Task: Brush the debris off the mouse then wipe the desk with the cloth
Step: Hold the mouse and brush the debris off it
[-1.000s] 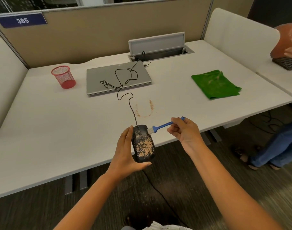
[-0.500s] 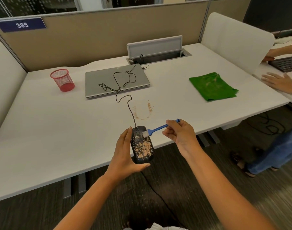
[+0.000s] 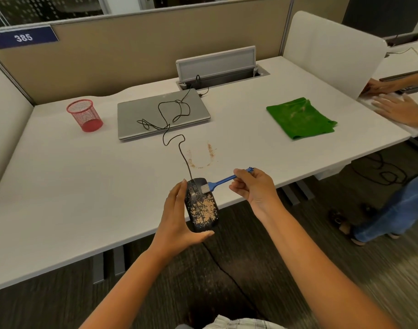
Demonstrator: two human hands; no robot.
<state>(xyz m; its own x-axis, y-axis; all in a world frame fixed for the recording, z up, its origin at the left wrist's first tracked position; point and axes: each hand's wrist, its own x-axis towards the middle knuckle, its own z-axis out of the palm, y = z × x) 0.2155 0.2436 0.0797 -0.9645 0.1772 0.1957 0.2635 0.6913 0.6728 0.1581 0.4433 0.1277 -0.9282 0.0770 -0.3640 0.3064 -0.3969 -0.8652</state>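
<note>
My left hand (image 3: 179, 219) grips a black wired mouse (image 3: 202, 205) at the desk's front edge, its back speckled with tan debris. My right hand (image 3: 255, 186) pinches the handle of a small blue brush (image 3: 218, 182). The white bristles rest on the mouse's front, near the scroll wheel. A folded green cloth (image 3: 298, 117) lies at the right of the white desk (image 3: 84, 186), apart from both hands. A curved trace of tan debris (image 3: 203, 155) marks the desk just beyond the mouse.
A closed grey laptop (image 3: 162, 115) lies at the back with the mouse cable (image 3: 170, 115) looped over it. A red mesh cup (image 3: 85, 115) stands back left. Behind the laptop is an open cable hatch (image 3: 219, 67). Another person's hands (image 3: 397, 108) rest on the neighbouring desk at right.
The brush bristles have slid from the mouse's right edge onto its front near the wheel. The view has tilted down a little. The neighbour's hands have moved on the other desk.
</note>
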